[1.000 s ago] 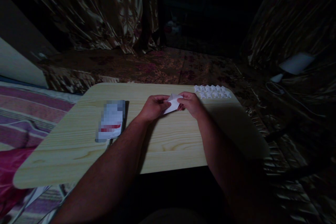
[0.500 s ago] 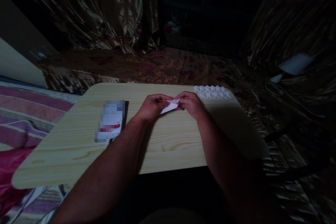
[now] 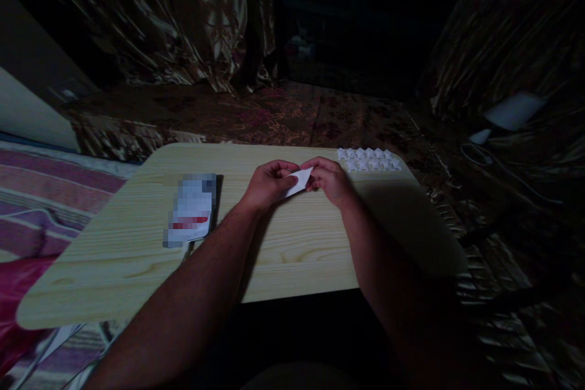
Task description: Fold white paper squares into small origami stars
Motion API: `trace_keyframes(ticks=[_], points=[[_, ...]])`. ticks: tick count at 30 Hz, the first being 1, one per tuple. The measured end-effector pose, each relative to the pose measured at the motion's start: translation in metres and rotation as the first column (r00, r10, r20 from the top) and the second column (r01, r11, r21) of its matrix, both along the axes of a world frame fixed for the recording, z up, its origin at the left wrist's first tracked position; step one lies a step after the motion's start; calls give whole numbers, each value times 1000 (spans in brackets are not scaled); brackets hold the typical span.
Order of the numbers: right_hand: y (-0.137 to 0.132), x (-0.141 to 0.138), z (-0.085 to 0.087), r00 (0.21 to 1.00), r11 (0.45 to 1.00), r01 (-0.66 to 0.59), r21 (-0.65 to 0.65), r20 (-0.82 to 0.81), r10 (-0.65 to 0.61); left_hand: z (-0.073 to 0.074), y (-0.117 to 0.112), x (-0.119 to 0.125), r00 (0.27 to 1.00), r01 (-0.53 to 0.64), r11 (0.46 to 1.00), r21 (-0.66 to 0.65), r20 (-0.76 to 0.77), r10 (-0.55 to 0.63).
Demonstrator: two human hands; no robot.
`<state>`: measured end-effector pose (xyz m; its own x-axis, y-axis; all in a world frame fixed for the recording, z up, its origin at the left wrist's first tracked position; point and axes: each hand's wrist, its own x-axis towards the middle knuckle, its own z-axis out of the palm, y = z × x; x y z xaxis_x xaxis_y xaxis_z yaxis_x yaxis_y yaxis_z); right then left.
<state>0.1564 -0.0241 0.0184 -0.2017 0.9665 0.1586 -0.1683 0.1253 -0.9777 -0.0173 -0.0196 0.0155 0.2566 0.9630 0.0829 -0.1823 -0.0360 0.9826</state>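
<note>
A small piece of folded white paper (image 3: 299,180) is held between my two hands above the middle of the table (image 3: 292,256). My left hand (image 3: 267,183) pinches its left side, the thumb lying on top. At the paper's right edge my right hand (image 3: 329,179) has its fingers closed on it, and some of those fingertips are hidden behind the paper. Beyond my right hand, at the far right of the table, several small white folded paper stars (image 3: 369,158) stand in two rows.
On the table's left lies a phone-like device (image 3: 192,210) with a blurred screen and a cable at its lower end. A striped bed (image 3: 68,189) borders the table on the left. A white lamp (image 3: 514,111) stands at the right, and patterned curtains (image 3: 219,18) hang behind.
The paper's raised upper flap now lies flatter, with a pointed corner at the upper right. My right thumb has drawn back from the paper's top. Both hands stay in nearly the same place.
</note>
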Motion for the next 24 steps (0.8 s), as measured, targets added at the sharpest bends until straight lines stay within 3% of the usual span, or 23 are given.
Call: trace_keyframes(ticks=[7,18,24], points=[[0,-5,0,987,997,66,-38,151,-59,-1,1,0,992,-114,993,38,-53,116],[2,-9,-3,970,993,118,28,212,-121,-5,2,1,978,-65,996,60,-195,75],[-1,-11,1,964,990,137,29,226,-140,-6,1,2,956,-93,991,101,-269,117]])
